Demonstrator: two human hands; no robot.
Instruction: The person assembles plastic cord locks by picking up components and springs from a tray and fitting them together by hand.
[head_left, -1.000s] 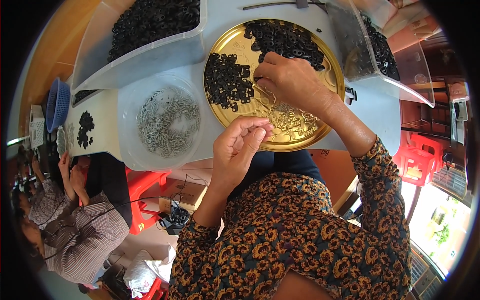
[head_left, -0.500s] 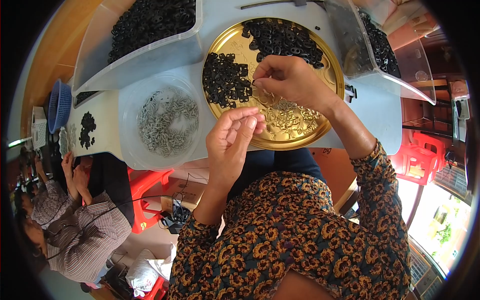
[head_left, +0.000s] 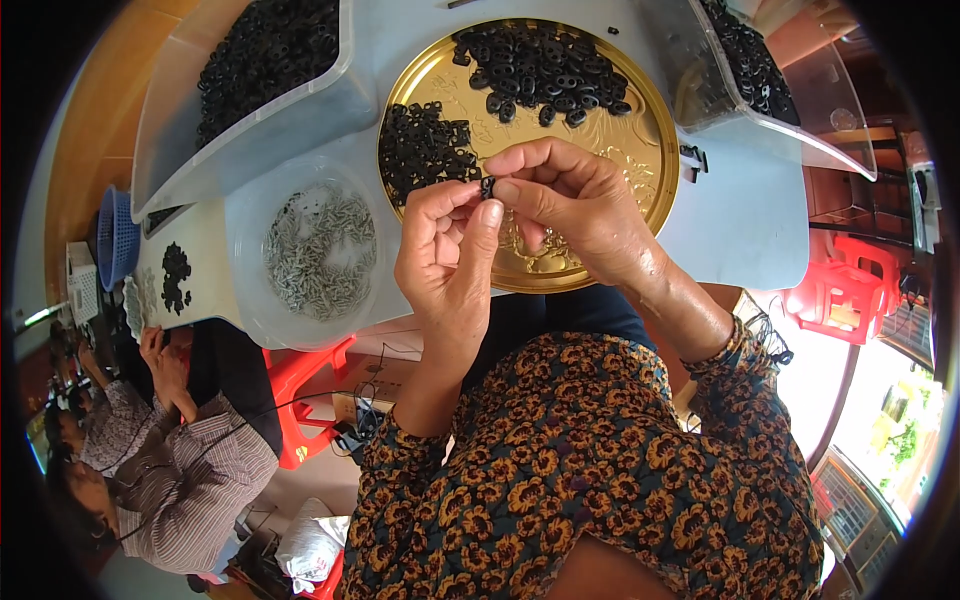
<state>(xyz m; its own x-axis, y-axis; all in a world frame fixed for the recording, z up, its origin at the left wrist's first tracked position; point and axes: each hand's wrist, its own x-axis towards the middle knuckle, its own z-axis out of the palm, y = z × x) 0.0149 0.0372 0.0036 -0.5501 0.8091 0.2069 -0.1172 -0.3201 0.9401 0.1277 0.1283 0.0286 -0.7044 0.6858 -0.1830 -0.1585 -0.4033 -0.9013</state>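
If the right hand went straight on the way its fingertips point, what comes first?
Most likely the fingertips of the left hand, beside the small black piece held by the right hand; depth leaves actual contact unclear.

Passage over tray (head_left: 665,205), between bins (head_left: 278,138)

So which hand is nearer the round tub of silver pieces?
Left: the left hand is just right of the tub; the right hand is farther right, over the gold tray.
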